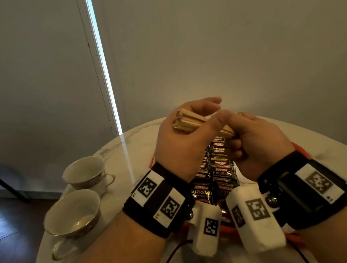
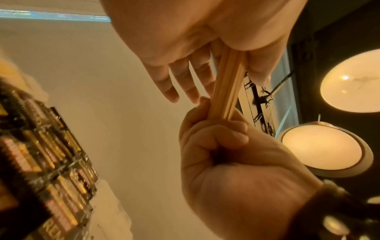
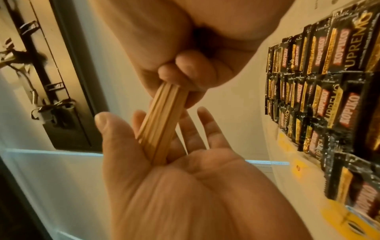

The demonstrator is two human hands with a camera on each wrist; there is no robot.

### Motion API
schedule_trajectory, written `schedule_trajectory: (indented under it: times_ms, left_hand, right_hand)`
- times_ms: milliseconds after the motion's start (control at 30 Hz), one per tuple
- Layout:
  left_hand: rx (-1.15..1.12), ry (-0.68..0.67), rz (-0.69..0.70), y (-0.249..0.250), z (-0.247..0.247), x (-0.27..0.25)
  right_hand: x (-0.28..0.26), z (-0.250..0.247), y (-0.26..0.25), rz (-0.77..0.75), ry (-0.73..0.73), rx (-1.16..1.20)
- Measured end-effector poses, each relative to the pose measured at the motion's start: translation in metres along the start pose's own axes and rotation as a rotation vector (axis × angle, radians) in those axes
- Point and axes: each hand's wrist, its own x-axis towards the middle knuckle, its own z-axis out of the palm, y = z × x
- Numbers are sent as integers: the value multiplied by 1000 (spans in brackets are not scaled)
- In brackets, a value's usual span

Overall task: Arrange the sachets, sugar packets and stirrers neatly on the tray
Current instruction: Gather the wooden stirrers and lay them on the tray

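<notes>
Two empty teacups (image 1: 81,192) stand at the left of the table (image 1: 131,144). The left hand (image 1: 182,139) lies flat-fingered under a bundle of wooden stirrers (image 1: 188,120); the right hand (image 1: 252,140) grips the bundle's other end in curled fingers. Below, black sachets (image 1: 217,169) reading "KOPIKO SUPREMO" lie in rows on the red-rimmed tray (image 1: 298,149), mostly hidden by wrists.

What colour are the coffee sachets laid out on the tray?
The sachets are black with gold bands and red lettering, clearest in the right wrist view.
</notes>
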Motion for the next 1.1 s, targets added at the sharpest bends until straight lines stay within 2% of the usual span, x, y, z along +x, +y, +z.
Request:
schedule_trajectory:
  times_ms: [133, 200, 300, 400, 467, 567, 633, 700, 733, 867, 933, 1000, 1100]
  left_hand:
    - [161, 50, 188, -3, -10, 5]
    - [350, 44, 235, -5, -12, 5]
    - [541, 38, 246, -7, -12, 4]
    - [547, 46, 239, -5, -14, 5]
    - [546, 32, 256, -1, -16, 7]
    - [364, 25, 216, 4, -13, 7]
    - [130, 25, 185, 8, -8, 6]
    - [4, 27, 181, 12, -6, 4]
    - [27, 26, 198, 14, -6, 4]
    - [388, 4, 282, 15, -10, 4]
    - [361, 5, 254, 15, -12, 6]
    - [184, -14, 225, 15, -12, 9]
    - [-300, -105, 103, 18, -6, 7]
  right_hand:
    - [3, -4, -4, -7, 63, -34]
    - [4, -4, -4, -14, 59, -110]
    - [3, -3, -5, 6, 37, -180]
    - [1, -2, -8, 62, 40, -144]
    - [0, -2, -10, 40, 25, -198]
    - [-1, -2, -9, -51, -3, -296]
    - [0, -2, -9, -81, -18, -241]
    - [0, -1, -11, -75, -9, -174]
    - [-1, -1, -11, -69, -2, -156]
    - [-2, -1, -10, -40, -15, -219]
    - [-1, -1, -9, -29, -33, -275]
    - [-1, -1, -8, -14, -43, -235]
    - [-5, 3, -8, 95, -62, -48]
